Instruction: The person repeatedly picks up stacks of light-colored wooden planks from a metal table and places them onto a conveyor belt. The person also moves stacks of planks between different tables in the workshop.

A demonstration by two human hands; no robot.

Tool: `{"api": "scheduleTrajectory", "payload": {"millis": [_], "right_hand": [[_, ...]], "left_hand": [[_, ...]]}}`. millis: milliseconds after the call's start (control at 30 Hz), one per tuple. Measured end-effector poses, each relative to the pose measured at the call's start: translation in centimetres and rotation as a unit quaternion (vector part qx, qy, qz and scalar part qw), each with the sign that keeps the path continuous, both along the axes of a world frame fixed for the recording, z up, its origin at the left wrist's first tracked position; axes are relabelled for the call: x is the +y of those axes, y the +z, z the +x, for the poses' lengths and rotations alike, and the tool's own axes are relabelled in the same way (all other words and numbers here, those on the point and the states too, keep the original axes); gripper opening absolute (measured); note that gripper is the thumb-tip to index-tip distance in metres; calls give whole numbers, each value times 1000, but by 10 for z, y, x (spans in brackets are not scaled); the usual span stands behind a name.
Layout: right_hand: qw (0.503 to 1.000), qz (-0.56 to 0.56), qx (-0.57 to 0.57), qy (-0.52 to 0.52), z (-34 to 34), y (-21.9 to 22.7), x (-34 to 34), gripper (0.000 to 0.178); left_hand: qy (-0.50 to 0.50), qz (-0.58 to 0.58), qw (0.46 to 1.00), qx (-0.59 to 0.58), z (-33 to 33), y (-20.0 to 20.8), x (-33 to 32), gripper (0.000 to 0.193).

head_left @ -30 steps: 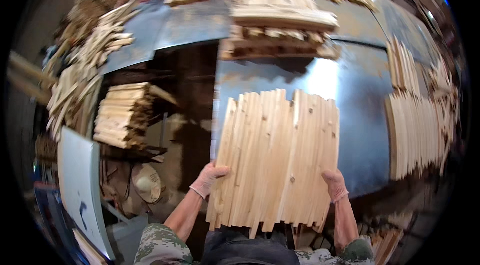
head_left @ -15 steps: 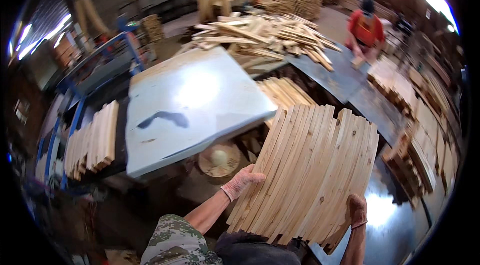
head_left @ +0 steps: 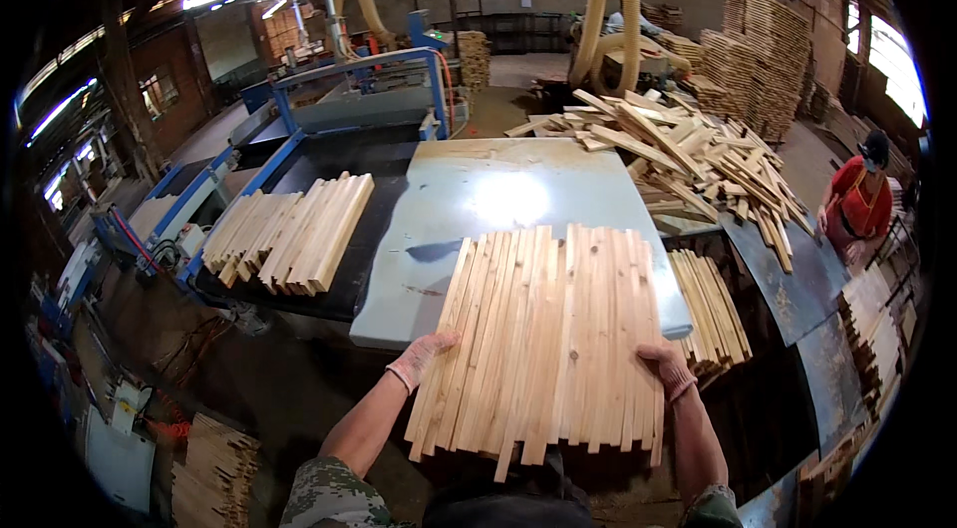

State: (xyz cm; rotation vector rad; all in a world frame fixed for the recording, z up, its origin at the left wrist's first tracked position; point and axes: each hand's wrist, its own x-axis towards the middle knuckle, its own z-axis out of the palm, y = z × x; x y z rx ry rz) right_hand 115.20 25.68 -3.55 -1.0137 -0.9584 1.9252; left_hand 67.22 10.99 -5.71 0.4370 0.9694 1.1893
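Between my two gloved hands is a row of wooden strips (head_left: 538, 349), packed side by side with uneven ends. My left hand (head_left: 424, 356) presses the outermost strip on the left, its fingers partly hidden under the wood. On the opposite side my right hand (head_left: 666, 366) clasps the edge with its thumb on top. The far part of the row overlaps the pale smooth tabletop (head_left: 518, 164); whether it touches is not clear. Another row of wooden strips (head_left: 294, 229) lies on the black conveyor belt (head_left: 329, 154) to the left.
A blue-framed machine (head_left: 359, 69) stands beyond the belt. Loose strips form a heap (head_left: 688, 144) behind the tabletop, with more strips (head_left: 710, 304) at its right. A person in red (head_left: 859, 194) is by the metal table (head_left: 788, 279). Stacked wood (head_left: 214, 468) sits low at left.
My view has swung left, bringing the belt and machine further in. The held strips have moved from the right side to over the pale tabletop's near edge, still between both hands.
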Motion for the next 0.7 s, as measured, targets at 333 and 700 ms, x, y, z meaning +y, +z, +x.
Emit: {"api": "scheduleTrajectory", "payload": {"millis": [333,700], "right_hand": [[997,-22,-64,23,-128,-45,164,32],[995,9,-96,38,-236,-51,309,36]], "left_hand": [[91,-58,948,300,-94,7,102,71],[24,-99,781,616,-199,12,263,100]]}}
